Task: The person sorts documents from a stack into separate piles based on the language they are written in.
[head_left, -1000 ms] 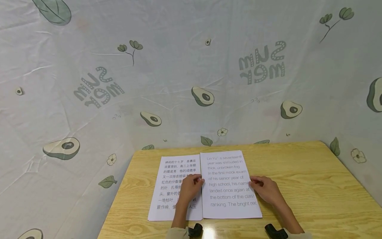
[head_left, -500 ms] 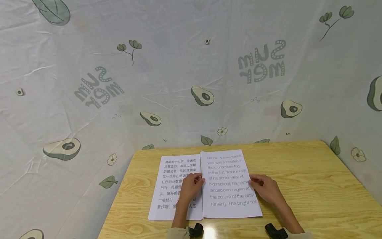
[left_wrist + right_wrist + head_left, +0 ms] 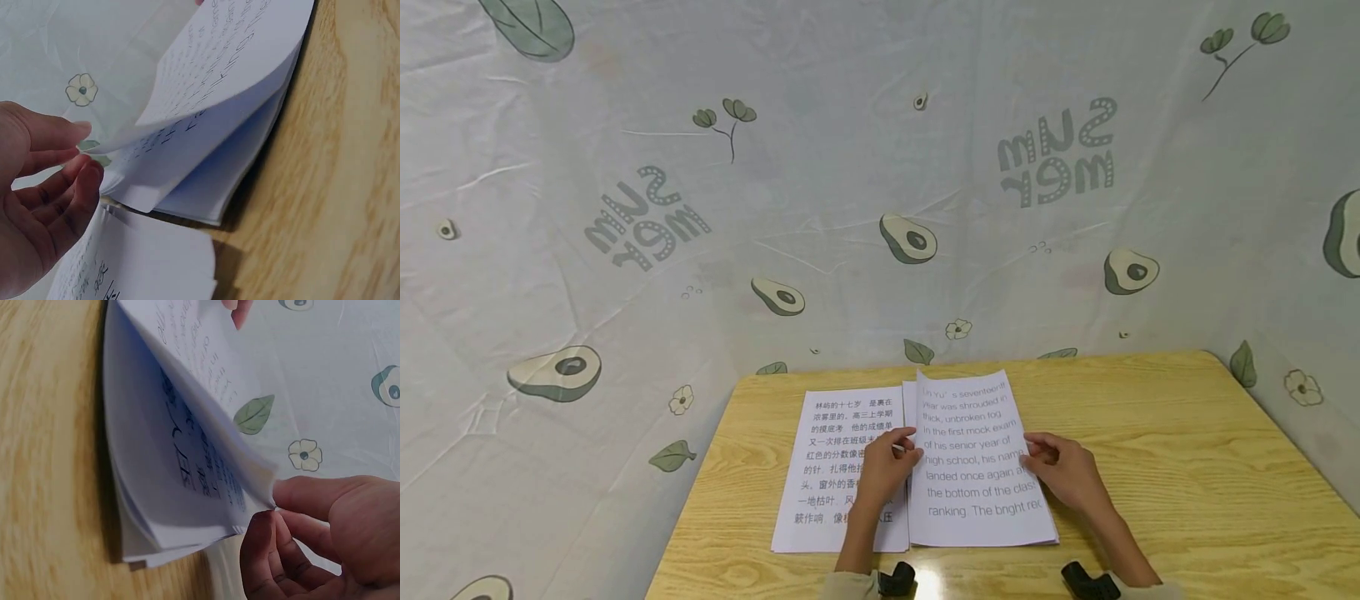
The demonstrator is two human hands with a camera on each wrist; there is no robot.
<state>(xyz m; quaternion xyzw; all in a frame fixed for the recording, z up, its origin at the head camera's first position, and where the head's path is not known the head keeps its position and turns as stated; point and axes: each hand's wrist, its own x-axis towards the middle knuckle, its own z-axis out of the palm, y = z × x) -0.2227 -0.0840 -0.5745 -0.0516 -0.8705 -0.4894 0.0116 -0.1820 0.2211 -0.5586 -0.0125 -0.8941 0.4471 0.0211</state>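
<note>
Two stacks of printed paper lie side by side on the table. The left stack [image 3: 812, 492] carries Chinese text and the right one English. My left hand [image 3: 886, 471] pinches the left edge of the top English sheet [image 3: 973, 454] between thumb and fingers, above the left stack. At the opposite edge, my right hand [image 3: 1066, 475] pinches the same sheet. Both wrist views show this sheet [image 3: 231, 56] bowed up off the pages below, and printed text [image 3: 200, 456] shows in the gap. The left hand and forearm cover part of the Chinese text.
The wood-grain table [image 3: 1180, 450] extends to the right of the papers. Behind it hangs a pale cloth [image 3: 850, 167] printed with avocados, leaves and flowers. A black wrist device [image 3: 895, 579] sits on the left wrist, another [image 3: 1088, 582] on the right.
The top English sheet has come up off its stack, its left edge shifting right and exposing a strip of the page beneath. Both hands have risen slightly, the left one also moving right.
</note>
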